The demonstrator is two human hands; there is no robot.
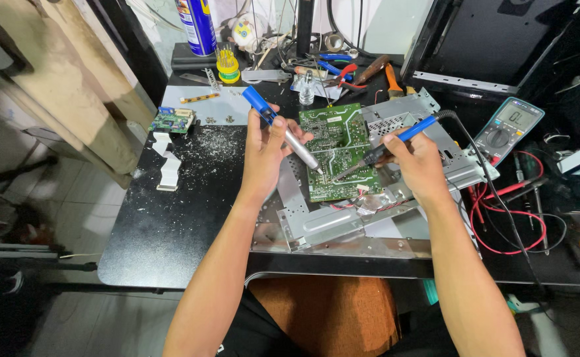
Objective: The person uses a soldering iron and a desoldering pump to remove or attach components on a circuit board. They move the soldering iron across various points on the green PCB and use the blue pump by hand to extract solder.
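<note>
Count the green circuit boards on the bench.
2. The large green circuit board lies on the metal chassis between both hands, under the two tool tips. The small green circuit board sits at the table's far left. Others may hide in the clutter.

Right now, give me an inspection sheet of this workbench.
Surface: black table, dusted with pale debris.
Job's things: green circuit board on metal chassis; desoldering pump; soldering iron, tip on board.
Clutter: multimeter, small circuit board, spray can, pliers, screwdriver bit set.
Grippers: left hand holds pump; right hand holds iron.
Cables: red test leads; black iron cord.
Surroundings: tiled floor.
</note>
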